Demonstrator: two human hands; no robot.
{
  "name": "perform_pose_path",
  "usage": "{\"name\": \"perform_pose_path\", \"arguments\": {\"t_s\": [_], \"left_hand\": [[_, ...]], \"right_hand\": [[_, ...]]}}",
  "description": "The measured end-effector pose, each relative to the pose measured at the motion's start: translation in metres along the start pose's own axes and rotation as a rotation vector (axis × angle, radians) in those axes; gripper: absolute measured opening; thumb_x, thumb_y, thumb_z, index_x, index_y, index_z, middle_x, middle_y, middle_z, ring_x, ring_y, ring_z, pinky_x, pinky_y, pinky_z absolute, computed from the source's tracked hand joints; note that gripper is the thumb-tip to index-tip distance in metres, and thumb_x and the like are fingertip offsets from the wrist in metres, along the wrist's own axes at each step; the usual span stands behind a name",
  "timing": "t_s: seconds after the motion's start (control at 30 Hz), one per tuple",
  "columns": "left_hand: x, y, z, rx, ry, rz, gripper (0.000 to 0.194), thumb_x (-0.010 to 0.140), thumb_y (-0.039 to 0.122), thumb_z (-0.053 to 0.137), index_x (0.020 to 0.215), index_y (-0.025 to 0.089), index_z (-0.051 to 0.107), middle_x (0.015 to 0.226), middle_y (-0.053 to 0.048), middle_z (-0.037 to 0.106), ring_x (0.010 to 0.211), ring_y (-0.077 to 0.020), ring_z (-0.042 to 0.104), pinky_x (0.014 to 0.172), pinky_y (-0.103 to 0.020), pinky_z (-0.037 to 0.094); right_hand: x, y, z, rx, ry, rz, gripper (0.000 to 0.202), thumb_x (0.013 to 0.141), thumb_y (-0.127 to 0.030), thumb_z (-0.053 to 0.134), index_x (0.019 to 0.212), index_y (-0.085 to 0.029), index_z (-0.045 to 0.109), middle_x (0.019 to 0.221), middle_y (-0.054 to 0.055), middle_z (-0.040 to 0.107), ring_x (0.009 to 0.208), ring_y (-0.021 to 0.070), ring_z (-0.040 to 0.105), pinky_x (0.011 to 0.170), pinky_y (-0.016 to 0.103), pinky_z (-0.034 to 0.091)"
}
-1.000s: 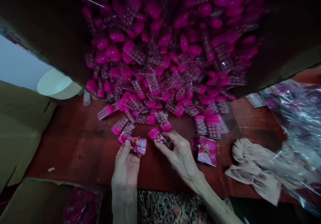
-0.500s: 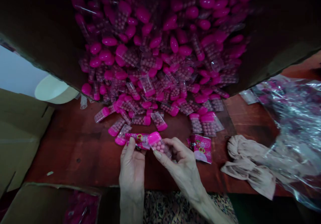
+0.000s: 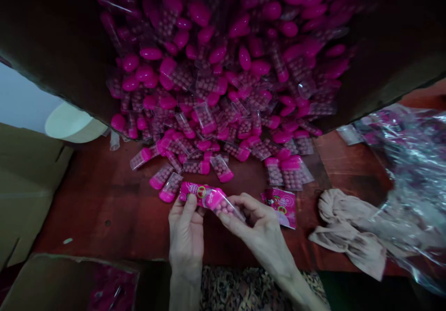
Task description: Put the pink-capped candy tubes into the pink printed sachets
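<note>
Between my two hands is a pink printed sleeve (image 3: 193,191) with a clear, pink-capped candy container (image 3: 228,206) at its right end. My left hand (image 3: 187,229) pinches the sleeve, thumb on top. My right hand (image 3: 259,227) grips the clear part of the container between thumb and fingers. The container's cap end is at least partly inside the sleeve. Just left of the sleeve lies another filled container (image 3: 171,187). More printed sleeves (image 3: 284,207) lie flat to the right of my right hand.
A heap of pink-capped containers (image 3: 209,83) spills from a large dark box (image 3: 45,60). Crumpled clear plastic (image 3: 414,185) and a beige cloth (image 3: 351,232) are at right. A pale bowl (image 3: 71,124) stands at left; an open carton (image 3: 45,281) is at lower left.
The container and sleeve have come together, with the cap now at least partly inside the sleeve. The sleeve looks more opened out and flatter towards the camera.
</note>
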State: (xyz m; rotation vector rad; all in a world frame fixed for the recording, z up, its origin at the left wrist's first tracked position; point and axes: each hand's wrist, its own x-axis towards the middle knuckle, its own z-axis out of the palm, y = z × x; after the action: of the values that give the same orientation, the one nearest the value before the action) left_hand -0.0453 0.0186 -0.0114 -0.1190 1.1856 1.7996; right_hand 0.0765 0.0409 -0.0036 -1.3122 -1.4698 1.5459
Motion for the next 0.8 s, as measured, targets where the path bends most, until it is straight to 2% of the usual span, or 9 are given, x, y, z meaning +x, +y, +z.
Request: {"name": "perform_pose_path", "arguments": {"t_s": [0.1,0.23,0.4,0.53,0.6,0.8], "left_hand": [[-0.0036,-0.0014,0.0032,0.063,-0.038,0.006,0.020,0.061,0.014,0.076,0.079,0.016,0.067,0.076,-0.001,0.071,0.071,-0.0133,0.066,0.067,-0.022,0.051],[-0.0050,-0.0029,0.0063,0.119,-0.011,0.004,0.021,0.060,0.015,0.077,0.078,0.015,0.066,0.073,-0.002,0.071,0.068,-0.0144,0.066,0.068,-0.026,0.052],[-0.0081,-0.0035,0.0069,0.163,-0.028,0.018,0.021,0.062,0.017,0.076,0.082,0.015,0.067,0.078,-0.005,0.073,0.068,-0.0137,0.065,0.067,-0.024,0.051],[-0.0103,-0.0054,0.0052,0.195,-0.053,0.059,0.024,0.062,0.017,0.076,0.084,0.016,0.067,0.079,-0.006,0.073,0.070,-0.0151,0.066,0.069,-0.026,0.051],[-0.0098,-0.0062,0.0049,0.202,-0.054,0.065,0.025,0.061,0.017,0.076,0.084,0.016,0.067,0.079,-0.005,0.073,0.071,-0.0162,0.067,0.069,-0.027,0.052],[-0.0057,-0.0063,0.0054,0.168,-0.060,-0.020,0.023,0.062,0.017,0.076,0.082,0.015,0.065,0.076,-0.005,0.072,0.072,-0.0183,0.068,0.071,-0.031,0.053]], "right_hand": [[-0.0016,-0.0005,0.0001,-0.053,0.034,-0.036,0.015,0.077,-0.032,0.063,0.084,-0.020,0.067,0.072,0.000,0.058,0.061,0.0125,0.050,0.054,0.023,0.040],[-0.0037,-0.0010,0.0005,-0.045,0.019,-0.038,0.014,0.076,-0.031,0.064,0.081,-0.019,0.067,0.070,0.000,0.056,0.060,0.0118,0.049,0.053,0.022,0.039],[-0.0017,-0.0003,-0.0038,0.204,-0.091,0.137,0.019,0.069,-0.032,0.071,0.080,-0.017,0.069,0.067,-0.001,0.056,0.058,0.0105,0.049,0.051,0.021,0.040],[0.0003,0.0000,-0.0082,0.385,-0.159,0.281,0.026,0.062,-0.035,0.076,0.077,-0.014,0.068,0.060,-0.001,0.057,0.048,0.0080,0.046,0.044,0.019,0.038],[-0.0003,-0.0005,-0.0082,0.350,-0.136,0.251,0.024,0.064,-0.034,0.074,0.077,-0.015,0.069,0.061,-0.001,0.058,0.049,0.0078,0.046,0.045,0.019,0.038],[-0.0033,0.0005,-0.0030,0.025,0.022,-0.029,0.013,0.072,-0.027,0.068,0.082,-0.019,0.070,0.070,0.000,0.058,0.061,0.0121,0.053,0.052,0.022,0.042]]}}
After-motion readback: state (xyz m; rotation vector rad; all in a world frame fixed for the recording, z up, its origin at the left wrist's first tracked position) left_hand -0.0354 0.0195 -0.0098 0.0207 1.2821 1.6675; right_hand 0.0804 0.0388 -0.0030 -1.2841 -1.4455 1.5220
